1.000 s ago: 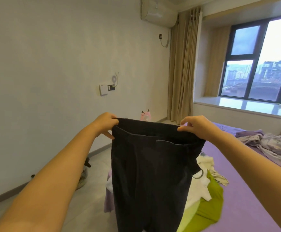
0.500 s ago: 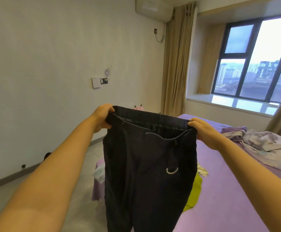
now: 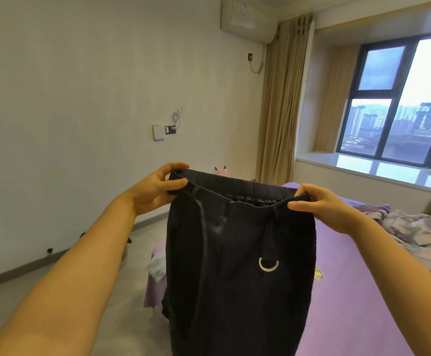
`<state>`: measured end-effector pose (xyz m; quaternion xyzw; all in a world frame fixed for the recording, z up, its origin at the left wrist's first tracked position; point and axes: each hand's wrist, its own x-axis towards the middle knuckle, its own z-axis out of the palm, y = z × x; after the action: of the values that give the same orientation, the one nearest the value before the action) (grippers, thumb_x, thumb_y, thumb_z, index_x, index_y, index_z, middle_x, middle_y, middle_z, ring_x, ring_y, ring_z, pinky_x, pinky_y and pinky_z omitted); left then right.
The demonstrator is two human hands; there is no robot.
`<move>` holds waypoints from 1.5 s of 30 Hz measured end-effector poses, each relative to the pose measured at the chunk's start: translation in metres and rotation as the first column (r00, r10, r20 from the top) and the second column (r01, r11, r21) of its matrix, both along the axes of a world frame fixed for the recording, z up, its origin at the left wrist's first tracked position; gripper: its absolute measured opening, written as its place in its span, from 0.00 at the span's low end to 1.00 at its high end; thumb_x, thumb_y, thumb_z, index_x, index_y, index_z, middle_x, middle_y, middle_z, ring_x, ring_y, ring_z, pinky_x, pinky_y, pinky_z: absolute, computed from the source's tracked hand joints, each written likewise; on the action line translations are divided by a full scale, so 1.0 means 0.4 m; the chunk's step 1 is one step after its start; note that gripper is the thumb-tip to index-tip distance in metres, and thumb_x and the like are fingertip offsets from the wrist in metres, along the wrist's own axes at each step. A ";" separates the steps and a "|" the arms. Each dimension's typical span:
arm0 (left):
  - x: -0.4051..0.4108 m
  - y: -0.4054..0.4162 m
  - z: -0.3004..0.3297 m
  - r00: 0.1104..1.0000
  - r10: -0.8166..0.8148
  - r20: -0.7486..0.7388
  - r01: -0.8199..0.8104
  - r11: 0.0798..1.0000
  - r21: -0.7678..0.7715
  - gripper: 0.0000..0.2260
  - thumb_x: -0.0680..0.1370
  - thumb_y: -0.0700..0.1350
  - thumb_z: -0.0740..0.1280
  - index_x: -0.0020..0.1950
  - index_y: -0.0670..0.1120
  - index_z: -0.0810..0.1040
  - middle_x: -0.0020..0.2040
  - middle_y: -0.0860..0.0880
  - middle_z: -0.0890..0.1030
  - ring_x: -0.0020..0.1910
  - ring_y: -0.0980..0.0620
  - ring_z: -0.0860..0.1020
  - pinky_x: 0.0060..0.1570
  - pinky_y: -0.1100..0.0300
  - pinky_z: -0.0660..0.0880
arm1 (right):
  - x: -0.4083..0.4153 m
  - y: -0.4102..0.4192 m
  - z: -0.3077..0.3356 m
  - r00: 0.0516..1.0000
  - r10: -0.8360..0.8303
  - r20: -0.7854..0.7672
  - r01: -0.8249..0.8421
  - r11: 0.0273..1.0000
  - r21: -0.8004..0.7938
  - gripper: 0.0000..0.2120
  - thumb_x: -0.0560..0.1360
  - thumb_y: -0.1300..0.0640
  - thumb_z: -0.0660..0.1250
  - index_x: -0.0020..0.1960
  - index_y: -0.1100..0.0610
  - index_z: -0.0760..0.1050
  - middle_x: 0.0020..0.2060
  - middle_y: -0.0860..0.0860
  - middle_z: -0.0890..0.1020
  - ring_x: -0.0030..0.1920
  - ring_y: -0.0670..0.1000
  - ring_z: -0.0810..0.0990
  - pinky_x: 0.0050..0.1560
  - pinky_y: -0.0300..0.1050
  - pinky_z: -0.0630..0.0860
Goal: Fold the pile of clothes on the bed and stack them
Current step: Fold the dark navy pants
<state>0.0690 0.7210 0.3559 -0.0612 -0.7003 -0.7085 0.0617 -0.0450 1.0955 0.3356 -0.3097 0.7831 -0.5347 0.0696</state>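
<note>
Dark trousers (image 3: 237, 265) hang in the air above the near corner of the purple bed (image 3: 350, 291), held up by the waistband. The left hand (image 3: 158, 186) pinches one end of the band between thumb and fingers, the right hand (image 3: 322, 204) pinches the other. A metal ring (image 3: 268, 264) dangles on the front. A crumpled sheet (image 3: 419, 227) lies further right.

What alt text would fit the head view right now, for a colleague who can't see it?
Two bare hands hold dark trousers up by the waistband, left hand and right hand each pinching one end, above a purple bed. A metal ring hangs on the front; a crumpled quilt lies at right.
</note>
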 end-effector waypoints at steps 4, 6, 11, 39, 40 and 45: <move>0.001 0.019 0.023 0.997 0.077 0.005 -0.065 0.866 -0.497 0.07 0.75 0.40 0.71 0.50 0.47 0.77 0.52 0.43 0.77 0.49 0.47 0.81 0.42 0.61 0.80 | 0.012 0.015 -0.018 0.997 -0.076 0.007 0.076 0.995 -0.067 0.11 0.69 0.53 0.71 0.45 0.58 0.75 0.37 0.53 0.79 0.40 0.50 0.78 0.42 0.39 0.76; -0.004 0.033 0.028 0.996 0.089 -0.002 -0.069 0.764 -0.642 0.05 0.75 0.39 0.70 0.47 0.46 0.77 0.49 0.44 0.77 0.47 0.46 0.80 0.41 0.62 0.80 | 0.015 0.015 -0.027 0.990 -0.143 -0.011 0.143 0.989 -0.043 0.08 0.73 0.55 0.70 0.47 0.58 0.75 0.40 0.55 0.79 0.43 0.52 0.78 0.45 0.41 0.76; -0.008 0.039 0.022 0.998 0.030 0.048 0.004 0.812 -0.583 0.02 0.78 0.41 0.66 0.49 0.45 0.73 0.52 0.43 0.77 0.52 0.45 0.79 0.47 0.59 0.81 | 0.022 0.023 -0.041 0.911 -0.377 -0.165 0.386 0.922 0.028 0.05 0.75 0.52 0.68 0.46 0.51 0.73 0.42 0.52 0.78 0.45 0.52 0.76 0.46 0.44 0.74; -0.149 0.245 0.013 0.994 0.099 -0.045 -0.107 0.956 -0.272 0.19 0.74 0.47 0.72 0.60 0.43 0.71 0.55 0.45 0.78 0.53 0.48 0.77 0.46 0.59 0.74 | 0.160 -0.248 0.055 0.796 -0.564 0.222 0.605 0.723 -0.334 0.09 0.75 0.60 0.69 0.49 0.59 0.69 0.41 0.54 0.76 0.38 0.49 0.79 0.25 0.31 0.73; -0.147 0.264 0.006 0.999 0.034 -0.029 -0.040 0.970 -0.239 0.16 0.75 0.46 0.71 0.59 0.45 0.71 0.56 0.44 0.78 0.55 0.47 0.77 0.49 0.57 0.76 | 0.166 -0.270 0.050 0.815 -0.532 0.230 0.579 0.732 -0.358 0.09 0.74 0.60 0.70 0.48 0.57 0.69 0.42 0.54 0.77 0.39 0.49 0.80 0.26 0.32 0.74; -0.149 0.288 -0.032 0.993 -0.114 -0.038 0.113 0.993 -0.026 0.08 0.78 0.45 0.66 0.56 0.49 0.72 0.57 0.45 0.79 0.58 0.45 0.78 0.57 0.52 0.77 | 0.173 -0.319 0.036 0.859 -0.493 0.134 0.507 0.787 -0.351 0.11 0.74 0.58 0.70 0.53 0.54 0.71 0.45 0.50 0.80 0.46 0.49 0.81 0.35 0.34 0.79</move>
<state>0.0096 0.8362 0.3431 -0.1157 -0.7028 -0.7011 0.0346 0.0243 0.9680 0.3499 -0.0893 0.7189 -0.6786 -0.1210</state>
